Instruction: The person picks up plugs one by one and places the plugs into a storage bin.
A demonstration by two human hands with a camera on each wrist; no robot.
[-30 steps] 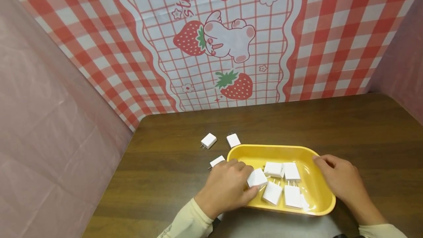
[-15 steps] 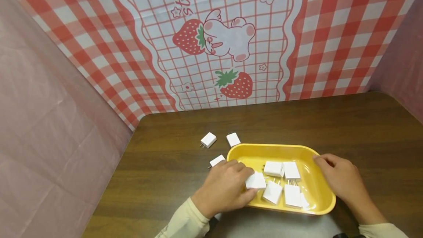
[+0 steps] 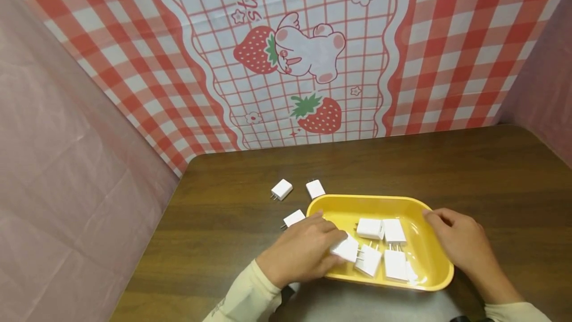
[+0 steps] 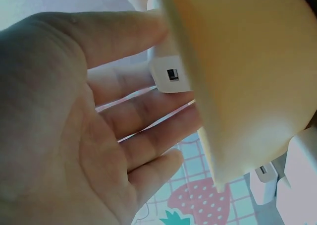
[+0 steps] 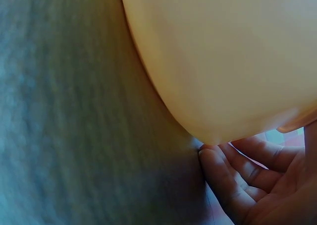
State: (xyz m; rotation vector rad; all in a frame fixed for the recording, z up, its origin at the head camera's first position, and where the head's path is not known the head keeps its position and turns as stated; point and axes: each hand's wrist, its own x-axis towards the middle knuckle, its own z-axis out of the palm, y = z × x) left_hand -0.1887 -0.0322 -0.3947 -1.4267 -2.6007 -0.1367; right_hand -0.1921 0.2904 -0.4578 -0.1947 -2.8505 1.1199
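A yellow tray (image 3: 371,288) stands on the wooden table with several white charger plugs in it. My left hand (image 3: 300,251) reaches over the tray's left end. It pinches a white charger plug (image 3: 345,248) between thumb and index finger, prongs facing right. In the left wrist view that charger plug (image 4: 171,75) shows its USB port, partly behind the tray wall (image 4: 247,86). The other fingers of that hand stretch out loosely. My right hand (image 3: 464,242) grips the tray's right rim, thumb on top. In the right wrist view, its fingers (image 5: 257,175) curl at the tray's edge.
Outside the tray, at its left, lie a charger plug (image 3: 281,190), a second charger plug (image 3: 315,189) by the rim, and a third charger plug (image 3: 294,218) near my left knuckles. A red checked cloth (image 3: 447,53) hangs behind the table (image 3: 232,188).
My left hand has lowered slightly into the tray, and the charger plug it holds has turned until its prongs point right, over another one. The right hand has stayed on the rim.
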